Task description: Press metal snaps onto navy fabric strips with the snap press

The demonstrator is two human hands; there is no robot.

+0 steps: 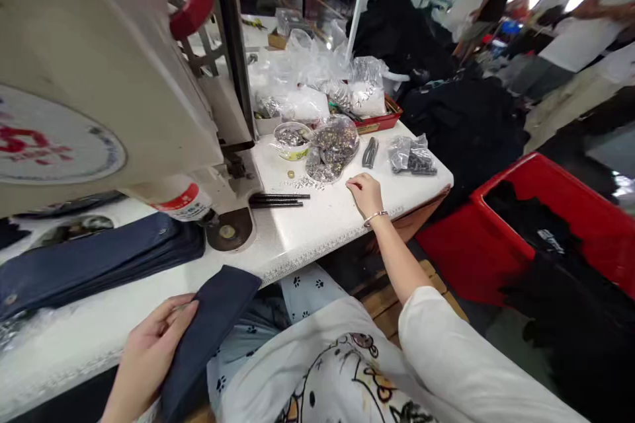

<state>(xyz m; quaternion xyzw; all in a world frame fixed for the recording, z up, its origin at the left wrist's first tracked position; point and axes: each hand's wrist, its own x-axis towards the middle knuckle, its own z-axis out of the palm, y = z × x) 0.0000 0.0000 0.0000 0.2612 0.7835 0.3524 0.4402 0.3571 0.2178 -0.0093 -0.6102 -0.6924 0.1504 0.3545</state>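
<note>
My left hand pinches the edge of a folded navy fabric piece between thumb and fingers, at the table's front edge above my lap. My right hand, with a bracelet at the wrist, is at the right part of the white table. Its fingers are drawn together; whatever may be in them is hidden. To its left lie scattered small silvery metal bits and a clear plastic bag of small metal parts. A tub of metal parts stands beside that bag. Black ribbed sticks lie nearer the machine.
A large cream machine looms at left, beside a stack of navy fabric pieces. Grey strips and a bag of dark parts lie beyond my right hand. A red bin holds black cloth; people stand behind.
</note>
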